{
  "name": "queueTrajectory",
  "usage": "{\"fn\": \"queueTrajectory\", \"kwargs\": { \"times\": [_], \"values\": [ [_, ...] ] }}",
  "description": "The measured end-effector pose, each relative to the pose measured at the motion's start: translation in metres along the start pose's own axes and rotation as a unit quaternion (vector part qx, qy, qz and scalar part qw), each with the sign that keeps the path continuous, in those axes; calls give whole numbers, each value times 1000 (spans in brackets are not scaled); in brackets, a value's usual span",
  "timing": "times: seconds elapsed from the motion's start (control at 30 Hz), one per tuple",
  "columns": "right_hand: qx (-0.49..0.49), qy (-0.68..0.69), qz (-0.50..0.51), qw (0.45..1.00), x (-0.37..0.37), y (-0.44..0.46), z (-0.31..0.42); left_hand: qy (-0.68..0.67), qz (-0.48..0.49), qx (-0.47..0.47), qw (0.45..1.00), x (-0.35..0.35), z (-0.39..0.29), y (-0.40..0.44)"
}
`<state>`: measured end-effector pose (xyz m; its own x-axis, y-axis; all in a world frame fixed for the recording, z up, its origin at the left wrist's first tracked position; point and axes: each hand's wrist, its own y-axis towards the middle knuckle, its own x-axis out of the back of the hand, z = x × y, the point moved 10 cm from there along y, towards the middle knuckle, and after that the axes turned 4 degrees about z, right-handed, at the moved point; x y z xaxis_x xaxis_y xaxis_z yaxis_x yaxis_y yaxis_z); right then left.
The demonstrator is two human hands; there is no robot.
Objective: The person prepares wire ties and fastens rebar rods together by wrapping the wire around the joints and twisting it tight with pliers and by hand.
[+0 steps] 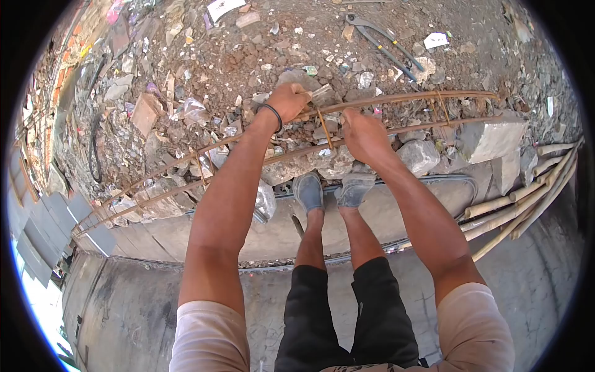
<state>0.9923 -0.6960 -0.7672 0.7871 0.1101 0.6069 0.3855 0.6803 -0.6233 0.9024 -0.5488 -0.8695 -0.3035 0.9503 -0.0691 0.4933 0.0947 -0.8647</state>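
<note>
A long rusty rebar cage [427,95] with cross ties runs from the lower left to the right over rubble. My left hand [288,102], with a dark band on its wrist, is closed at the far bar, left of a rusty tie [324,129]. Right of that tie, my right hand [364,133] is closed around the same far bar, its fingertips partly hidden. Beyond the cage on the dirt lie pincers [385,46] with dark handles and yellow marks.
Broken concrete blocks [494,137] and stones lie under and beside the cage. Bamboo poles [520,208] fan out at the right. My shoes [308,191] stand near the cage at the edge of a concrete ledge [167,239]. Grey sheets [46,229] lie at the left.
</note>
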Motion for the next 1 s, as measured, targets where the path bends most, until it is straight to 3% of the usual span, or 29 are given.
{"fn": "queueTrajectory", "kwargs": {
  "times": [0.07,0.1,0.17,0.2,0.27,0.3,0.33,0.37,0.4,0.47,0.63,0.7,0.8,0.87,0.9,0.93,0.97,1.0],
  "values": [
    [-9,23,18,1000,-5,7,4,129,-7,-32,991,6,5,19],
    [-18,47,37,998,-9,10,5,129,-9,-32,991,4,-3,13],
    [-21,79,40,996,-15,20,6,108,-6,72,991,0,-11,-5],
    [-26,111,43,993,-21,25,4,107,-8,72,992,2,-15,-4],
    [-36,134,48,989,-32,35,0,257,53,108,959,-5,-16,-1],
    [-46,159,51,985,-34,36,0,256,53,109,959,-2,-14,5],
    [-45,159,52,985,-33,36,0,359,84,62,928,-5,-18,11],
    [-76,246,90,962,-41,35,-5,456,114,15,883,-9,-18,13],
    [-107,330,128,929,-51,33,-8,456,113,16,883,-4,-15,12],
    [-94,319,124,935,-51,35,-9,443,144,-64,883,-10,-21,6],
    [-61,243,109,962,-45,32,-8,476,145,-54,866,-8,-36,-2],
    [18,154,38,987,-29,29,5,480,142,-62,864,-11,-41,-3],
    [14,49,13,999,-23,24,14,532,85,-121,834,-32,-77,-12],
    [-7,103,29,994,-24,23,10,641,42,-140,753,-50,-86,-9],
    [-26,156,46,986,-28,23,6,640,41,-139,755,-48,-83,-12],
    [-26,155,48,986,-30,24,4,566,15,-137,813,-38,-84,-17],
    [-61,264,68,960,-39,26,-6,487,-12,-135,863,-28,-84,-22],
    [-95,370,85,920,-48,26,-13,487,-13,-136,863,-22,-69,-29]
  ]
}}
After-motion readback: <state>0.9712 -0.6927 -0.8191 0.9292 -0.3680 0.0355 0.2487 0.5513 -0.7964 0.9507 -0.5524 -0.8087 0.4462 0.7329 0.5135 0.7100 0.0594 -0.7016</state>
